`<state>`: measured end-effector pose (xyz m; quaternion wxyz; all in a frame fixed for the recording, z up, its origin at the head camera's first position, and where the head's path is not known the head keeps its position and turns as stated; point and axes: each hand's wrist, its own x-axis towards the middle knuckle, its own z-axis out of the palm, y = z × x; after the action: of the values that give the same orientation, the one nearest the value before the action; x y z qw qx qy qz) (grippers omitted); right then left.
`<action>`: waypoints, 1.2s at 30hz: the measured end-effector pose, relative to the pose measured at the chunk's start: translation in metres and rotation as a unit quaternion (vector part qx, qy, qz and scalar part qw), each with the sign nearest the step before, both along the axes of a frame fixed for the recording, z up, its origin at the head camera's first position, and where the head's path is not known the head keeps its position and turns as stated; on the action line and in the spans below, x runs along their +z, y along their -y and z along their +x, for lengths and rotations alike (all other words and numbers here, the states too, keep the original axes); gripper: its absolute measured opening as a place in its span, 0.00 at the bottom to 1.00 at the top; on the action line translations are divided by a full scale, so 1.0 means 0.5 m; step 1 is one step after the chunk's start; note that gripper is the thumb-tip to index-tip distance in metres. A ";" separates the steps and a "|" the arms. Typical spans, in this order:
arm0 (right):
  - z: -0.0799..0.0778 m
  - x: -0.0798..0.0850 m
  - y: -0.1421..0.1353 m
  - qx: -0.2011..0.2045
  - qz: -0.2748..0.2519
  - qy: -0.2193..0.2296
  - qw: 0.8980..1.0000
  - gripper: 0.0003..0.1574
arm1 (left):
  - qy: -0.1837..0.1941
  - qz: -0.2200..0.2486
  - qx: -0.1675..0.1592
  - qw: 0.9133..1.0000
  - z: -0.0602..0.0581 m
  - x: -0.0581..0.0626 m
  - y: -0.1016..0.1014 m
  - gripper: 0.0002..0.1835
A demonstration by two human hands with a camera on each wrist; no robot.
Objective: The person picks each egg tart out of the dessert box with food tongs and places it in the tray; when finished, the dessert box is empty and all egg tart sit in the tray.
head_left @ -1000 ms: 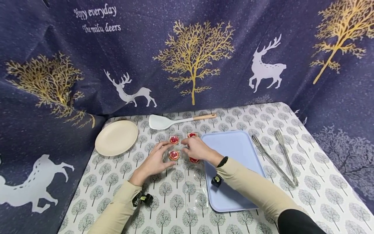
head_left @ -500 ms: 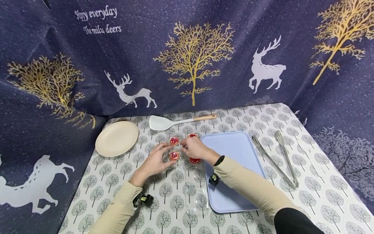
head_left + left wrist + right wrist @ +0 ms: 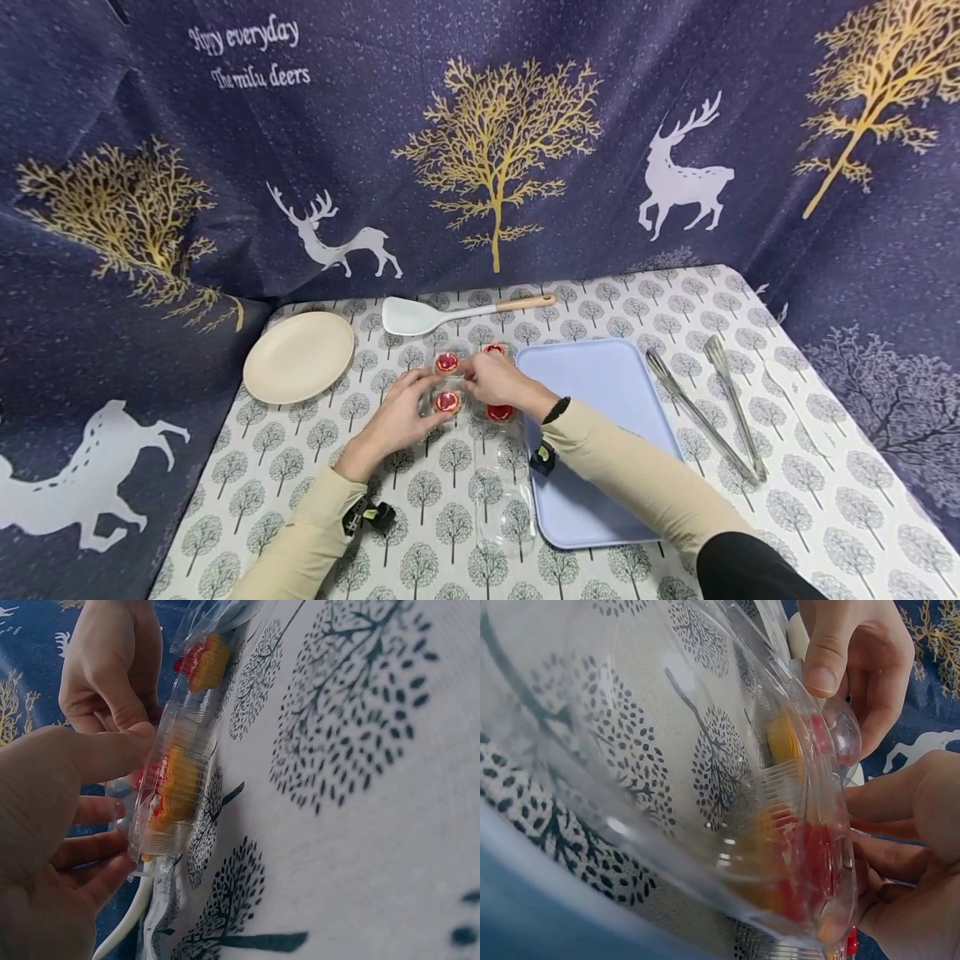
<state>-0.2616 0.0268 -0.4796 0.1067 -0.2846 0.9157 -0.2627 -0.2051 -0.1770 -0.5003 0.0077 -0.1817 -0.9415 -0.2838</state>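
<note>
In the head view, a clear plastic box (image 3: 430, 392) with two red-topped tarts, a far one (image 3: 447, 362) and a near one (image 3: 447, 402), lies mid-table. My left hand (image 3: 401, 412) grips its left side, thumb at the near end and fingers towards the far end. My right hand (image 3: 502, 382) pinches at the box's right edge between the two tarts. Under that hand lies a second clear box with red-topped tarts (image 3: 500, 412), partly hidden. Its clear lid (image 3: 506, 500) appears folded out towards me. The left wrist view shows the gripped box's ribbed wall (image 3: 176, 825) beside the fingers.
A light blue tray (image 3: 600, 517) lies right of the boxes, beneath my right forearm. Metal tongs (image 3: 738, 408) rest further right. A cream plate (image 3: 298, 357) stands at the far left, and a white spatula with a wooden handle (image 3: 468, 312) lies behind the boxes.
My right hand has shifted slightly left, its fingertips closing in on the left box's edge. The left hand and both boxes stay almost where they were.
</note>
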 end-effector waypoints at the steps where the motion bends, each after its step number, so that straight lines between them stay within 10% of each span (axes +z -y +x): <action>1: -0.001 0.000 0.001 0.000 0.005 -0.007 1.000 0.17 | 0.001 0.000 0.001 1.000 0.000 -0.001 0.000 0.37; 36: 0.011 0.011 0.021 0.015 0.014 -0.013 1.000 0.26 | -0.044 -0.031 0.016 0.998 0.016 0.004 -0.016 0.37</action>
<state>-0.2560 0.0161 -0.4744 0.1026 -0.3003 0.9163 -0.2445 -0.1972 -0.1688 -0.4984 0.0483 -0.1787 -0.9514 -0.2463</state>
